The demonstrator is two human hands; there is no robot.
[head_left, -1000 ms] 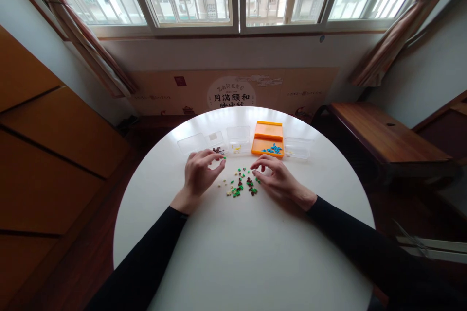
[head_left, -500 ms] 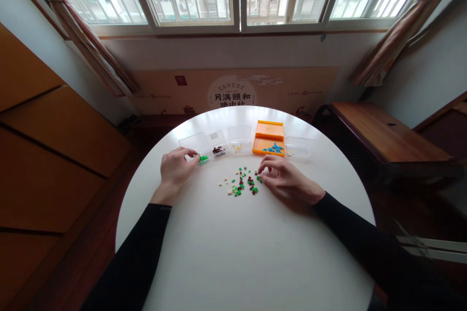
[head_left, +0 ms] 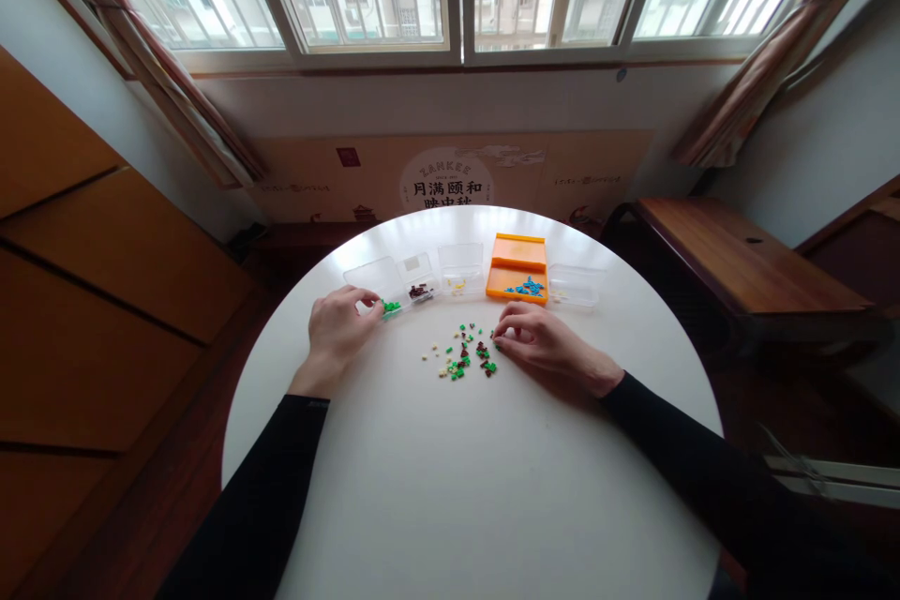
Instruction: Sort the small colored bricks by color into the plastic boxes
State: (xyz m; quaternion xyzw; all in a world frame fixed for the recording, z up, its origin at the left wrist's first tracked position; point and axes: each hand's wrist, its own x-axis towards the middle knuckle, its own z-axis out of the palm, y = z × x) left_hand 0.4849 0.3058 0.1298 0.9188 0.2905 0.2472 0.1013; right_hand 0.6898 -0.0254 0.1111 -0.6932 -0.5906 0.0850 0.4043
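Observation:
My left hand (head_left: 341, 330) is closed at the front left corner of a clear plastic box (head_left: 371, 274), thumb and forefinger gripping its edge. Small green toy bricks (head_left: 391, 307) lie in that box beside the fingertips. My right hand (head_left: 545, 344) is palm down at the right side of a loose pile of small green, brown and cream bricks (head_left: 464, 358). Its thumb and forefinger pinch together on a tiny piece, mostly hidden by the fingertips, with a bit of green showing.
Beyond the pile stand a clear box with dark brown bricks (head_left: 420, 291), another with yellow bricks (head_left: 457, 285), an orange case (head_left: 517, 251) holding blue bricks (head_left: 527, 287), and a clear box (head_left: 575, 286) at the right. All are on a round white table (head_left: 436, 487).
My right hand has shifted slightly left and its fingertips have closed together at the pile's right edge. My left hand has stayed nearly still at the box.

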